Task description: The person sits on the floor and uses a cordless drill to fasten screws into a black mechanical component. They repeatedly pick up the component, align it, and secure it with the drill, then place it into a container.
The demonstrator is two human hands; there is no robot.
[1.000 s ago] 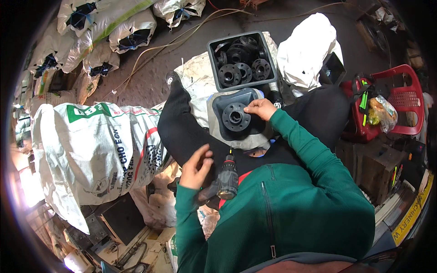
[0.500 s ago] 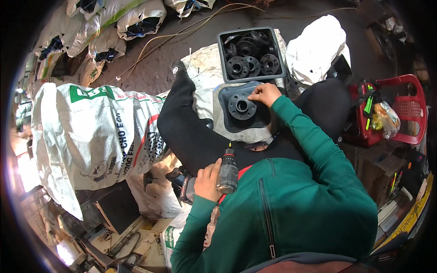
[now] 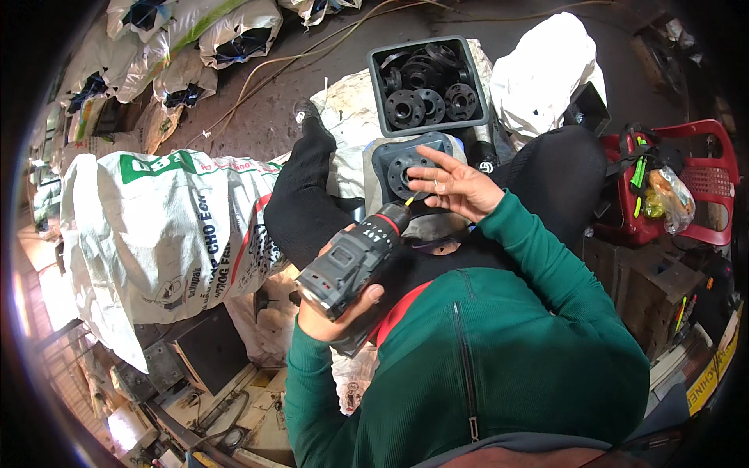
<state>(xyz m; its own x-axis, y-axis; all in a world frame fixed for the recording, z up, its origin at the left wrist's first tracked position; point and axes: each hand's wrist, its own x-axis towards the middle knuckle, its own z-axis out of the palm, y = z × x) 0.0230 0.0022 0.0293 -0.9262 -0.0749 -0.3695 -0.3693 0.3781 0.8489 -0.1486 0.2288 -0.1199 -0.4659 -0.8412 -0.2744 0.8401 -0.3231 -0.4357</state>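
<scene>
Flange, round, black, drilled with a ring of holes about a central bore: one, lying in a dark square tray between the person's knees, its right part hidden by fingers.

Cordless drill, grey and black with a red collar: one, near and left of the flange, bit directed toward its near edge; contact cannot be told.

State of work: flange set in the tray, drill taken up and brought to it, by the look of things. Whether any hole has been worked cannot be judged. Further flanges lie heaped in the grey crate on the far side; whether these are finished or waiting is not shown.

Left hand: closed around the drill from beneath, thumb along its right side, other fingers largely hidden.

Right hand: open, fingers spread, over the flange's right side; no object visible in its grasp, touch uncertain.

Surroundings: large white printed sack, left; red plastic chair, far right.
</scene>
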